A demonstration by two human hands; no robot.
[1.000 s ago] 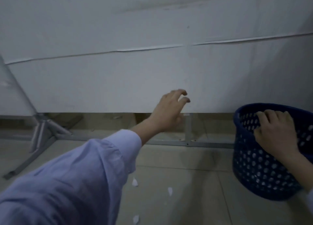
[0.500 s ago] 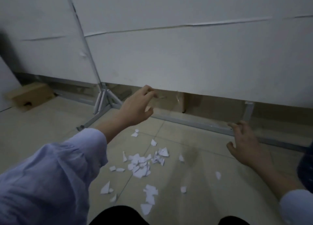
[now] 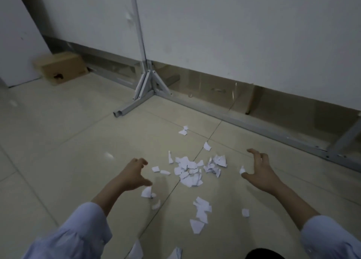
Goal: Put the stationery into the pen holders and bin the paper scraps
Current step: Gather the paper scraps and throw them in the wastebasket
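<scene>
Dozens of white scraps (image 3: pixel 188 173) lie on the tiled floor (image 3: pixel 68 141). They are thickest in a heap between the two hands, with strays out toward the metal frame (image 3: pixel 145 91) and others nearer the person. Two pieces at the bottom edge are cut off.

The left hand (image 3: pixel 134 175) hovers left of the heap, fingers spread and a little curled, holding nothing. Its thumb is just above a folded piece, and I cannot tell whether they touch. The right hand (image 3: pixel 261 173) is on the heap's other side, likewise spread and empty, with its thumb tip at a small scrap, perhaps touching it. The hands are well apart.

Pale blue sleeves (image 3: pixel 78 237) run off the lower corners. A dark shape (image 3: pixel 263 254) at the bottom edge is too cropped to name. A cardboard box (image 3: pixel 60 67) sits far left against the white panels (image 3: pixel 234 34), dim in the poor light.
</scene>
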